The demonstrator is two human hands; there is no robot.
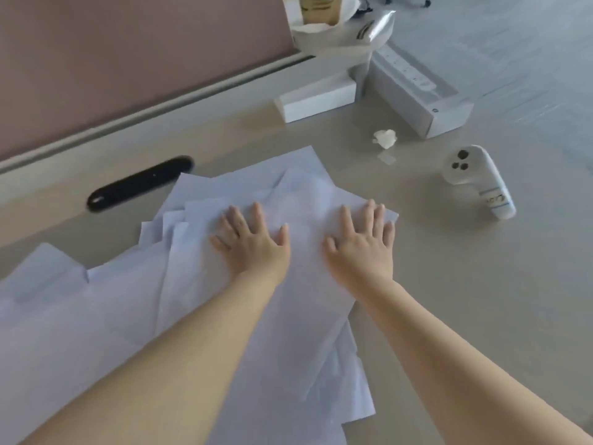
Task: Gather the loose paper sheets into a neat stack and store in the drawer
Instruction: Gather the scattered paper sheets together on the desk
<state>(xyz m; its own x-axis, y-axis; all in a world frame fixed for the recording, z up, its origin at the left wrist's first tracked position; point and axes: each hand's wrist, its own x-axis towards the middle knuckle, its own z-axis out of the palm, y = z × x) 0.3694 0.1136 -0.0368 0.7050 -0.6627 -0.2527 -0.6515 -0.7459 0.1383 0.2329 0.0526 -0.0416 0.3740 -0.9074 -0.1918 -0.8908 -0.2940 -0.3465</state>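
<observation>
Several loose white paper sheets lie fanned and overlapping on the beige desk, spreading from the centre to the lower left. My left hand rests flat on the top sheets, fingers spread. My right hand lies flat beside it, near the right edge of the sheets, fingers apart. Neither hand grips a sheet. No drawer is in view.
A black oval cable slot is cut into the desk behind the papers. To the right lie a white controller and a crumpled tissue. Two white boxes and a bag with a cup stand at the back.
</observation>
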